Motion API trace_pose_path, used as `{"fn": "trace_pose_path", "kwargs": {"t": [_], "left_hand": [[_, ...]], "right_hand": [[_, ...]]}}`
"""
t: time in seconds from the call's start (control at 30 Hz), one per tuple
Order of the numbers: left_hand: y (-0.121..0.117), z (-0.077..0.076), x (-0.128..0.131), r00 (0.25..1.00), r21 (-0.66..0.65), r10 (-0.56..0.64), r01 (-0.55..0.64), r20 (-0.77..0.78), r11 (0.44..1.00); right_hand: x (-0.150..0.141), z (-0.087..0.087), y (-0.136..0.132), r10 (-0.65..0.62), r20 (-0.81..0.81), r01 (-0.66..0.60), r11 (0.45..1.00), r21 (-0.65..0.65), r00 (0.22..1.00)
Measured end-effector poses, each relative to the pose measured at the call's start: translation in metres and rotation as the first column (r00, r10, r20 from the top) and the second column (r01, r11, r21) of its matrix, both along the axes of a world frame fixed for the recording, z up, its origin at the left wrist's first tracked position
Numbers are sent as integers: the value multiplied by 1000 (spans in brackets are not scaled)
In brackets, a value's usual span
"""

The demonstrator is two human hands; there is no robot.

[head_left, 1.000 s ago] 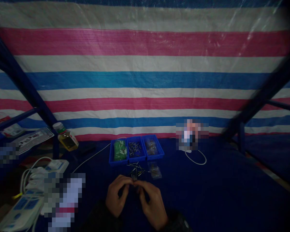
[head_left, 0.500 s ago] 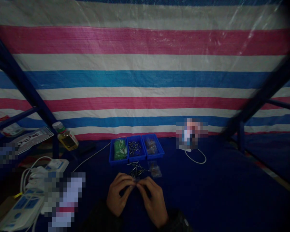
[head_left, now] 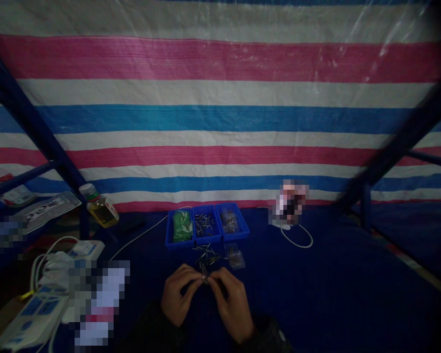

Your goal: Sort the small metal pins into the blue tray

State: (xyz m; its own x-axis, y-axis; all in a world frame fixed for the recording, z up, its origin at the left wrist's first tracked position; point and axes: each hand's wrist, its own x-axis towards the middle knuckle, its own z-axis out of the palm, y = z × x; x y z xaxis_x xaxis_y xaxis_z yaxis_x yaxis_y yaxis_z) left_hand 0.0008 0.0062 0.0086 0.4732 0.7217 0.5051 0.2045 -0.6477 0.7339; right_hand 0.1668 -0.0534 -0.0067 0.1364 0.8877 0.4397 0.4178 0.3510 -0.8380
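Together, the left hand (head_left: pixel 178 295) and right hand (head_left: pixel 231 305) are pinching a small metal pin (head_left: pixel 205 279) in a closed grip just above loose pins (head_left: pixel 206 257).

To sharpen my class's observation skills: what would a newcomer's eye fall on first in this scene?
The wide pink, white and blue striped tarpaulin fills the upper view. Below it, near the centre, sit three blue plastic trays in a row. At the bottom centre, the left hand and right hand meet just beyond loose metal pins, pinching a small metal piece.
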Motion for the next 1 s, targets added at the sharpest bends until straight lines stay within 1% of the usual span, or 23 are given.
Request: {"fn": "trace_pose_path", "kwargs": {"t": [0.07, 0.17, 0.23, 0.33, 0.47, 0.53, 0.83, 1.0], "left_hand": [[-1, 1, 0, 1000, -14, 20, -20, -20, 1000], [-2, 2, 0, 996, -50, 89, -90, -26, 995], [-2, 2, 0, 993, -72, 115, -117, -32, 990], [-2, 2, 0, 992, -88, 115, -119, -49, 989], [-2, 0, 0, 991, -100, 121, -127, -60, 987], [-2, -1, 0, 990, -103, 123, -129, -63, 986], [-3, 3, 2, 989, -88, 131, -138, -74, 987], [-2, 3, 1, 990, -85, 120, -126, -70, 988]], "right_hand": [[0, -2, 0, -10, -15, 10, 1000, 0, 1000], [-1, -4, 0, -23, -37, 24, 999, 37, 999], [-1, -4, -1, -15, -19, 16, 998, 57, 1000], [-1, -3, -2, 2, 4, -2, 999, 52, 1000], [-1, -3, -3, 1, -32, 1, 999, 45, 1000], [-1, -3, -3, 3, -25, -3, 1000, 31, 1000], [-2, -1, -2, 10, -23, -10, 1000, -13, 1000], [-2, -2, -2, -9, -19, 9, 1000, 12, 1000]]}}
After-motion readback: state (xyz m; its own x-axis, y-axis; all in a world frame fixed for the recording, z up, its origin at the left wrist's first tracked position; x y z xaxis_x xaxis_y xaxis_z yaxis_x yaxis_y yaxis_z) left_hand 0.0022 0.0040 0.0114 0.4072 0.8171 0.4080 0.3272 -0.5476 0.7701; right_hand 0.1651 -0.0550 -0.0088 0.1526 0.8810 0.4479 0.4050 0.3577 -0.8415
